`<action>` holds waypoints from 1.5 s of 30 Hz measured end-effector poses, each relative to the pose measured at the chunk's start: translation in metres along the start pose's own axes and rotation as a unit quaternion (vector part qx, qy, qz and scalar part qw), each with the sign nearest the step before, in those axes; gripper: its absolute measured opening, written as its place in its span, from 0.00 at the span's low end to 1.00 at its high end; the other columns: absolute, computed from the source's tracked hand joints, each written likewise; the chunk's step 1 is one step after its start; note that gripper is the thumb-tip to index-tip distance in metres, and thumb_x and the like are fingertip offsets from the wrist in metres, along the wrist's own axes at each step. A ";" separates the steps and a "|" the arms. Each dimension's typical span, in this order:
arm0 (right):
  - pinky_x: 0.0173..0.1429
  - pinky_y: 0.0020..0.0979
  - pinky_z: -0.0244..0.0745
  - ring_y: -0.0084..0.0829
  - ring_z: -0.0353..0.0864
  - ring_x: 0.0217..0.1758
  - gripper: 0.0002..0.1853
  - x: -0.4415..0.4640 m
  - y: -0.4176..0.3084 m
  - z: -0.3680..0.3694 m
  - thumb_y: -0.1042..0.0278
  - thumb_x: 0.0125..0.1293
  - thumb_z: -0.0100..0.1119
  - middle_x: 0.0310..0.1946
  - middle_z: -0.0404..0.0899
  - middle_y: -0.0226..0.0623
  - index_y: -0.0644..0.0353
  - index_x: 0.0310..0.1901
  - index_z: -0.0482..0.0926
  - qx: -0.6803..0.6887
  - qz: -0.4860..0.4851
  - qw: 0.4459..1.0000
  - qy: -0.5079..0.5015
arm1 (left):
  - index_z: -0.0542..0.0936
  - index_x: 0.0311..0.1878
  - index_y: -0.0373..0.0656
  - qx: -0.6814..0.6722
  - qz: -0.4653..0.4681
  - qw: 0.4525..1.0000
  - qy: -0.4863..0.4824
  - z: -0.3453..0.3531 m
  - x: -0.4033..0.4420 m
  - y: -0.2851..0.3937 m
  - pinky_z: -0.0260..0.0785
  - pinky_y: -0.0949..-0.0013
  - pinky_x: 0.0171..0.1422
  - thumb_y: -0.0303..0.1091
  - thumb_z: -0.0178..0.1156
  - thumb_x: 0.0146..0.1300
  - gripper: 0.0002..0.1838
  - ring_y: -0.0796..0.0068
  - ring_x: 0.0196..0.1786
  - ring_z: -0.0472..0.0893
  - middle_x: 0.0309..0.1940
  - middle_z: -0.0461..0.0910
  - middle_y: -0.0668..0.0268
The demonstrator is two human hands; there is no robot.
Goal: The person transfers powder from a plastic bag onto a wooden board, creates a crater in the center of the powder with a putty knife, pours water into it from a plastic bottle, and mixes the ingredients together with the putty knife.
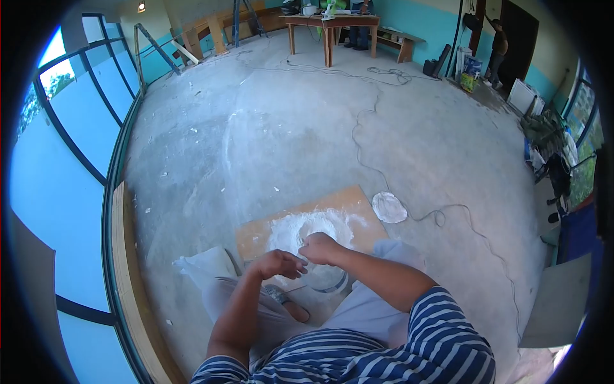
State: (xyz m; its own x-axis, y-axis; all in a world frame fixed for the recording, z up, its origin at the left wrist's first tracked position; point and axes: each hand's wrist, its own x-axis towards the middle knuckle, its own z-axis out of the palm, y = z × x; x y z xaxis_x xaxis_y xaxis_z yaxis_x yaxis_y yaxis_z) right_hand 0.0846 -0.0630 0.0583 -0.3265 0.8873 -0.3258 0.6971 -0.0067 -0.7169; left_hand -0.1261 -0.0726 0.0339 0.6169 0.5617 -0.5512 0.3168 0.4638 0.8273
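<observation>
White powder is heaped and spread over a brown board on the floor in front of me. My right hand is closed in a fist above the powder; whatever its fingers hold, if anything, is hidden. To its left, my left hand hangs palm down, fingers loosely bent and apart, with nothing visible in them. Below the hands, between my legs, sits a round pale container with a dark band, partly covered by my right hand and arm. A whitish sack lies beside my left leg.
A whitish round flat item lies by the board's right corner, near a long cable. Timber runs along the left windows. Farther off are a wooden table, a ladder and two people, one by the doorway.
</observation>
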 end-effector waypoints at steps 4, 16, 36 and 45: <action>0.43 0.45 0.76 0.53 0.83 0.38 0.21 -0.004 -0.001 -0.019 0.53 0.58 0.57 0.33 0.82 0.57 0.69 0.31 0.81 0.037 -0.039 0.997 0.062 | 0.76 0.63 0.41 -0.140 -0.078 0.983 0.089 -0.077 0.050 -0.062 0.77 0.58 0.56 0.50 0.61 0.68 0.27 0.65 0.53 0.82 0.52 0.83 0.59; 0.31 0.28 0.65 0.18 0.66 0.27 0.16 0.049 -0.006 -0.038 0.58 0.64 0.65 0.22 0.73 0.26 0.61 0.27 0.76 0.300 -0.151 0.940 0.065 | 0.47 0.79 0.47 -0.542 -0.044 0.786 0.294 -0.062 0.135 -0.200 0.49 0.35 0.75 0.72 0.50 0.65 0.51 0.40 0.75 0.57 0.78 0.49 0.51; 0.51 0.45 0.75 0.47 0.82 0.46 0.20 0.041 -0.024 -0.003 0.51 0.67 0.58 0.40 0.83 0.51 0.62 0.44 0.79 -0.079 -0.048 0.991 0.098 | 0.57 0.75 0.38 -0.529 0.000 0.786 0.320 -0.069 0.127 -0.279 0.56 0.42 0.73 0.64 0.54 0.68 0.46 0.49 0.71 0.66 0.72 0.62 0.48; 0.62 0.50 0.73 0.52 0.75 0.64 0.25 0.064 -0.010 0.040 0.63 0.64 0.58 0.57 0.77 0.53 0.65 0.60 0.69 -0.102 0.074 0.992 -0.001 | 0.65 0.73 0.39 -0.411 -0.100 0.700 0.575 -0.074 0.064 -0.258 0.60 0.44 0.71 0.64 0.55 0.66 0.43 0.50 0.72 0.66 0.72 0.65 0.49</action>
State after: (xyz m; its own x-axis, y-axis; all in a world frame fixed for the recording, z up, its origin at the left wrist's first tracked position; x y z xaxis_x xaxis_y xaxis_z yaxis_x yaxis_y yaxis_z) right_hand 0.0314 -0.0248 0.0202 -0.2119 0.8828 -0.4192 0.8521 -0.0432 -0.5216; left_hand -0.2216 -0.1055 -0.2227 -0.5180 0.3897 -0.7614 -0.5000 0.5843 0.6392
